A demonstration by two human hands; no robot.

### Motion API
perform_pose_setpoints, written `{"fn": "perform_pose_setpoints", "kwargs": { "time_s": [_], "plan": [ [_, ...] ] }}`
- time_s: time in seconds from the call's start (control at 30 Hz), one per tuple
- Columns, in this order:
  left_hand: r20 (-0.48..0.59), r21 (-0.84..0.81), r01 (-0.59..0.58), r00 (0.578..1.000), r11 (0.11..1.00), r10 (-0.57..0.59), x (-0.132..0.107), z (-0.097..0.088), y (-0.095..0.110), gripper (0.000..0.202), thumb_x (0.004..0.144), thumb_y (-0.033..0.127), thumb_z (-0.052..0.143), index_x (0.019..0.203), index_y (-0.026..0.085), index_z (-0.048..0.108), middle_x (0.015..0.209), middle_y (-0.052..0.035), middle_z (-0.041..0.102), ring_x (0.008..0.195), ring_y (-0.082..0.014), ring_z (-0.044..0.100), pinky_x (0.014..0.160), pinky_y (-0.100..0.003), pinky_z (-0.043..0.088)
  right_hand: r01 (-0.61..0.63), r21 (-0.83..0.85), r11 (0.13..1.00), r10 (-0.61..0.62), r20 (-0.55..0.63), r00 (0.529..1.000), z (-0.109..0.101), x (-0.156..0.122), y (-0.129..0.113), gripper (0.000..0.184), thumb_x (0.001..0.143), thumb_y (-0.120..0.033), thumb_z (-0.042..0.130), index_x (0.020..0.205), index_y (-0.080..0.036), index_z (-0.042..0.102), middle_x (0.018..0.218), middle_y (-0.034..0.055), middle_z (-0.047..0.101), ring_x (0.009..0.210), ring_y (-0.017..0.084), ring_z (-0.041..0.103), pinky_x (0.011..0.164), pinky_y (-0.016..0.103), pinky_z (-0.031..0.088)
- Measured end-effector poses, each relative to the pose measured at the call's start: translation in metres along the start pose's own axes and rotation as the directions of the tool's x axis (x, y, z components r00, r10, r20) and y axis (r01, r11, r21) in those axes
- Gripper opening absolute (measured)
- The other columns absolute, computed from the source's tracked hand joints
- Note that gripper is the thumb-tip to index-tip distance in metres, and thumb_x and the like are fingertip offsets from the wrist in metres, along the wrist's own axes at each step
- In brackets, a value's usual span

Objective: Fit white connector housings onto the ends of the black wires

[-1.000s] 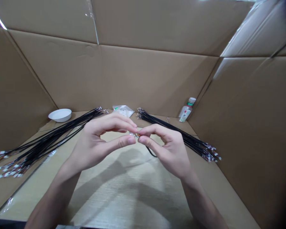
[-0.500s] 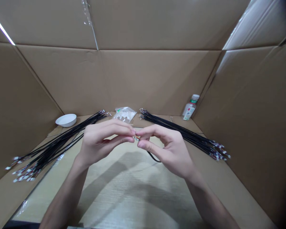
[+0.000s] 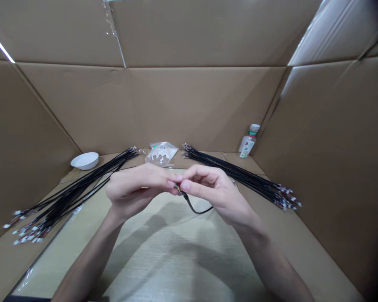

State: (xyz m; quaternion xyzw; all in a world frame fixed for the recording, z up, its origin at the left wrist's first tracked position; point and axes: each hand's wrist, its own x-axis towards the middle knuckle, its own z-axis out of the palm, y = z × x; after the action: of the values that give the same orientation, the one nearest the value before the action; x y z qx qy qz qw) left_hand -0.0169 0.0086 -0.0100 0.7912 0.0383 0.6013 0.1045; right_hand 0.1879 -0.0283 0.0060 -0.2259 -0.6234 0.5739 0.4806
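My left hand [image 3: 135, 188] and my right hand [image 3: 212, 191] meet fingertip to fingertip above the middle of the table. Both pinch the end of one thin black cable [image 3: 197, 209], whose small coloured wire ends show between the fingertips. The cable curves down and to the right under my right hand. A bundle of black cables [image 3: 69, 195] lies to the left of my left hand. Another bundle of black cables [image 3: 248, 180] lies to the right, behind my right hand.
A small clear bag of white parts [image 3: 161, 153] lies at the back centre. A white bowl [image 3: 85, 160] sits at the back left and a small bottle [image 3: 248, 141] stands in the back right corner. Cardboard walls [image 3: 189, 105] enclose the pale table [image 3: 176, 260].
Both hands have closed in tighter on the cable end and dropped slightly. My left fingers have curled further in, and the cable loop hangs lower under my right hand.
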Motion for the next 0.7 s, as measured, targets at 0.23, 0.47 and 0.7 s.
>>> {"fn": "perform_pose_setpoints", "kwargs": {
  "time_s": [0.23, 0.47, 0.7],
  "plan": [
    [-0.147, -0.212, 0.243, 0.950, 0.947, -0.276, 0.001, 0.013, 0.004, 0.028, 0.078, 0.008, 0.088, 0.099, 0.025, 0.080, 0.096, 0.0007, 0.084, 0.082, -0.0178, 0.082, 0.065, -0.023, 0.070, 0.239, -0.303, 0.922, -0.321, -0.260, 0.911, 0.013, -0.005, 0.008, 0.008, 0.091, -0.020, 0.074, 0.084, -0.022, 0.075, 0.080, -0.0024, 0.074, 0.076, 0.013, 0.066, 0.073, 0.029, 0.052],
    [-0.206, -0.340, 0.330, 0.888, 0.881, -0.412, 0.001, 0.024, 0.010, 0.023, 0.076, 0.008, 0.090, 0.090, 0.021, 0.077, 0.091, 0.0031, 0.084, 0.069, -0.0136, 0.080, 0.067, -0.019, 0.069, 0.433, -0.640, 0.635, -0.681, -0.198, 0.705, 0.024, -0.009, 0.014, 0.017, 0.086, -0.004, 0.070, 0.082, -0.021, 0.072, 0.080, -0.0016, 0.074, 0.077, 0.014, 0.063, 0.077, 0.035, 0.050],
    [-0.183, -0.313, 0.306, 0.909, 0.899, -0.374, 0.001, 0.023, 0.009, 0.024, 0.075, 0.007, 0.090, 0.090, 0.021, 0.078, 0.091, 0.0010, 0.084, 0.076, -0.0184, 0.082, 0.066, -0.024, 0.071, 0.395, -0.770, 0.502, -0.678, -0.066, 0.732, 0.016, -0.011, 0.000, 0.013, 0.086, -0.006, 0.070, 0.078, -0.017, 0.072, 0.075, 0.0007, 0.071, 0.073, 0.013, 0.059, 0.071, 0.032, 0.049]
  ]
}}
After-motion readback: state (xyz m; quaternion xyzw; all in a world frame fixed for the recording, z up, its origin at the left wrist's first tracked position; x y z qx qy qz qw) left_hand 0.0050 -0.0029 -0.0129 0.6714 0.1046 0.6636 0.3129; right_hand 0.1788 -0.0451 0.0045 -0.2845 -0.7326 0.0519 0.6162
